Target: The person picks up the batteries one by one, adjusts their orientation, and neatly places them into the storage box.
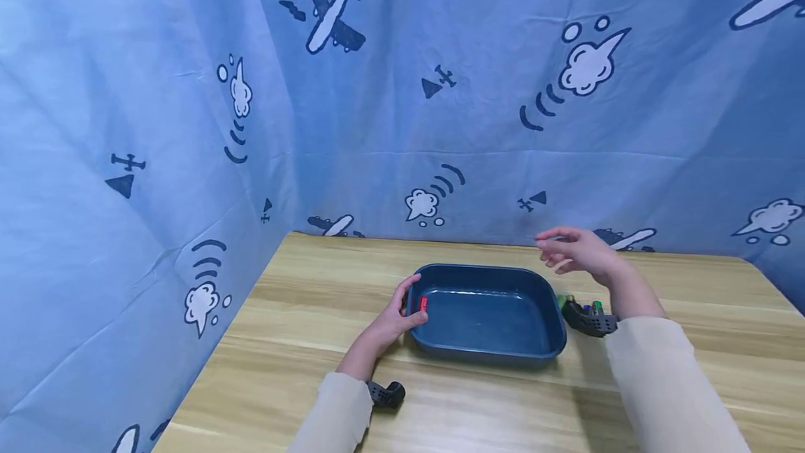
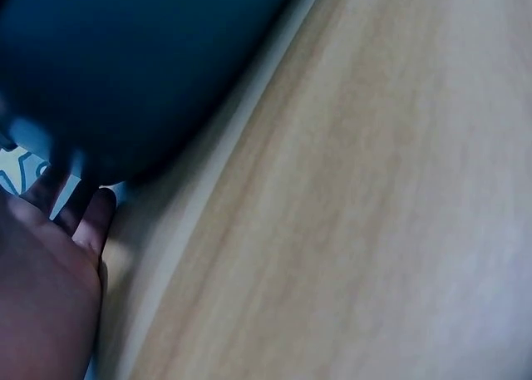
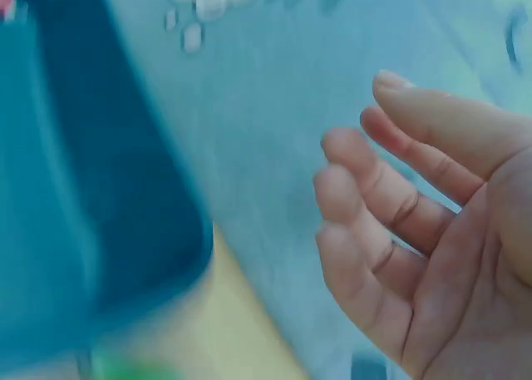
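Observation:
A dark blue rectangular plastic basin (image 1: 484,353) sits on the wooden table. My left hand (image 1: 391,319) grips its left end wall, thumb over the rim and fingers along the outside; the left wrist view shows the fingers (image 2: 97,218) against the basin's outer side. A small red cylinder (image 1: 423,304) lies inside the basin, near the thumb. My right hand (image 1: 581,252) is raised beyond the basin's right end, holding nothing, its fingers loosely bent in the right wrist view. Near the right wrist are several small cylinders, including a green one (image 1: 598,307), partly hidden by the wrist camera.
The wooden table (image 1: 314,306) reaches back to a blue curtain (image 1: 377,117) printed with planes and clouds, which also hangs along the left side. A black wrist camera (image 1: 588,320) sits by the small cylinders; another (image 1: 386,395) hangs below the left wrist.

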`<state>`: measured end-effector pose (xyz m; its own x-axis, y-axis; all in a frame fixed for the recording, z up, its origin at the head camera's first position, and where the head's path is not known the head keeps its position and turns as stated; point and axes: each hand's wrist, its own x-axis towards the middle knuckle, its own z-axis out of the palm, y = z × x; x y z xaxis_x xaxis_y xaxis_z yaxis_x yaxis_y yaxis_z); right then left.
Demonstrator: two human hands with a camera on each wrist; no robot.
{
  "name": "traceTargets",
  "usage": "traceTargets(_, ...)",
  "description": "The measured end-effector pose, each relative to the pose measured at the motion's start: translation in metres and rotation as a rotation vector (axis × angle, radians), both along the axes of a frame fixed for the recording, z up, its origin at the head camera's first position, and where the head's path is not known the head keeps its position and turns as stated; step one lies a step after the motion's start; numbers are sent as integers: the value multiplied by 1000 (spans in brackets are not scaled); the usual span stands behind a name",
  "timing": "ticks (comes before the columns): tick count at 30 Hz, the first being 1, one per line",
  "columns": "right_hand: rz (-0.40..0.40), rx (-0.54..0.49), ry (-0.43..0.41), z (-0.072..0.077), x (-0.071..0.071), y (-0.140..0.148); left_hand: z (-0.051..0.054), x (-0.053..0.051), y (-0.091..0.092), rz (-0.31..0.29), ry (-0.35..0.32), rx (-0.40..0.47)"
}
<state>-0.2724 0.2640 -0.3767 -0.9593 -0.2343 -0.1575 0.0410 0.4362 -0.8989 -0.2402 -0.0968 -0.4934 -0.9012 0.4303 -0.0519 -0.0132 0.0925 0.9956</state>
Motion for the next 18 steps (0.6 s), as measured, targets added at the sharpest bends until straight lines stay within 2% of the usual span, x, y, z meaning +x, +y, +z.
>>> traceTargets(5,-34,93,-25,-22,22,46,0,0,-1,4,-3,-20)
traceTargets(11,-43,154,-45,-48,37,69,1,1,-2,1,-21,-16)
traceTargets(18,-124,172,-27,-67,47,80,27,14,-2,-15,-13,-11)
